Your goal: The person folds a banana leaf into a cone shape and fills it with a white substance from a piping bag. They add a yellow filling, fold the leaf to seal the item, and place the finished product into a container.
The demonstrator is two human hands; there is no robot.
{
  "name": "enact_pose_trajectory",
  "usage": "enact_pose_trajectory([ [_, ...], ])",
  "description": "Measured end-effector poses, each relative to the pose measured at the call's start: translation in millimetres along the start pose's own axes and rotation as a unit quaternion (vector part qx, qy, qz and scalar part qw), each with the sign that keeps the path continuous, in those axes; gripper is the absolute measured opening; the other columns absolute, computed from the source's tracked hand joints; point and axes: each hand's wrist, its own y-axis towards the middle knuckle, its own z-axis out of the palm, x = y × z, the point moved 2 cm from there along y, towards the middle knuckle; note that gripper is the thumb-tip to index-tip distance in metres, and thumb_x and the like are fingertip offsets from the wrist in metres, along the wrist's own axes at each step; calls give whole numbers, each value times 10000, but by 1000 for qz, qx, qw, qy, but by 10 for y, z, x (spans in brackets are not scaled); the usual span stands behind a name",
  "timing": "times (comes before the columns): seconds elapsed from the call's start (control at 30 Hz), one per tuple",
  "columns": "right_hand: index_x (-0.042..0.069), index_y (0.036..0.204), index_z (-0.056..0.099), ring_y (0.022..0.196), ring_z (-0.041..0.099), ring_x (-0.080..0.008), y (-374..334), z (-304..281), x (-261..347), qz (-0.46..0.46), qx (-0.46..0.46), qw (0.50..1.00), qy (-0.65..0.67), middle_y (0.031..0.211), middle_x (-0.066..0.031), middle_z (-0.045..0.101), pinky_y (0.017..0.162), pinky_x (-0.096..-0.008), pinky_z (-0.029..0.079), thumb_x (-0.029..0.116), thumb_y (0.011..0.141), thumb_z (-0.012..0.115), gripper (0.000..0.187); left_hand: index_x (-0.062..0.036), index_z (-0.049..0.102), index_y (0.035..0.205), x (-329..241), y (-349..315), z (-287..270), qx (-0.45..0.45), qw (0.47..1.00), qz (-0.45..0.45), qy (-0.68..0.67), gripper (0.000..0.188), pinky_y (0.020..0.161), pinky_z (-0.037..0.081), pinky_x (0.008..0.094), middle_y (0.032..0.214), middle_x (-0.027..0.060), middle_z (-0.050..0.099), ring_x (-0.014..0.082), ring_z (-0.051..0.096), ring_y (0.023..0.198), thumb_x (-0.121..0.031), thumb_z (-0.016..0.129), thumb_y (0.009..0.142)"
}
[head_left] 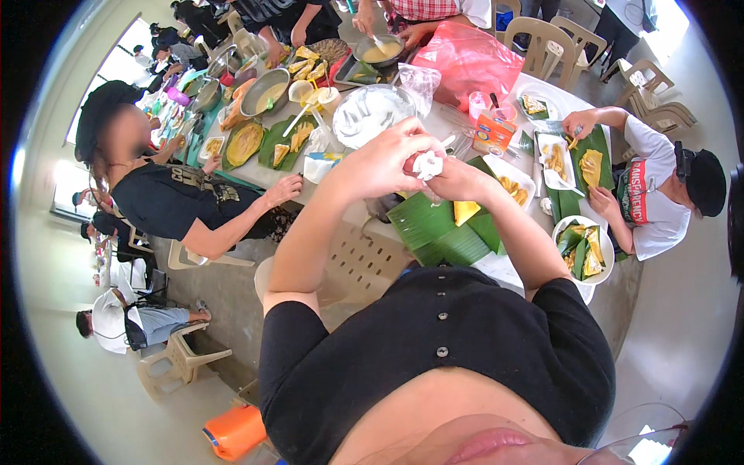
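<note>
My left hand (385,159) and my right hand (457,180) meet in front of me above the table edge, both closed around a small white lump (427,164) that looks like dough or a crumpled tissue. Below them lies a green banana leaf (438,225) with a yellow triangular food piece (466,211) on it. A large bowl covered with clear film (370,115) stands just beyond my left hand.
A long white table (511,271) holds metal bowls, banana leaves, wrapped yellow snacks and a red plastic bag (469,54). One person sits at my left (178,201), another at my right (659,201), more at the far end. Plastic chairs and an orange container (235,430) stand around.
</note>
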Motion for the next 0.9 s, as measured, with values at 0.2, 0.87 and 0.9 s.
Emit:
enact_pose_trajectory([
  [0.2, 74, 1223, 529, 1086, 580, -306, -28, 63, -11, 12, 20, 999, 35, 1157, -172, 606, 951, -389, 434, 188, 910, 491, 336, -34, 565, 868, -40, -9, -25, 31, 999, -4, -16, 244, 663, 491, 327, 897, 94, 512, 227, 584, 738, -58, 679, 654],
  [0.87, -9, 1201, 479, 805, 635, -245, 86, 117, -41, -38, -301, 952, 32, 903, -143, 648, 907, -392, 443, 243, 874, 655, 449, -43, 649, 825, 207, 151, -190, -137, 987, -51, -63, 191, 648, 488, 273, 730, 35, 653, 105, 605, 688, -158, 725, 693],
  [0.9, -13, 1196, 470, 863, 610, -289, 92, 120, 40, -20, -299, 954, 34, 937, -170, 625, 969, -454, 376, 259, 881, 637, 449, -45, 647, 827, 229, 145, -212, -149, 985, -64, -63, 195, 650, 490, 275, 734, 36, 653, 109, 606, 689, -161, 730, 694],
])
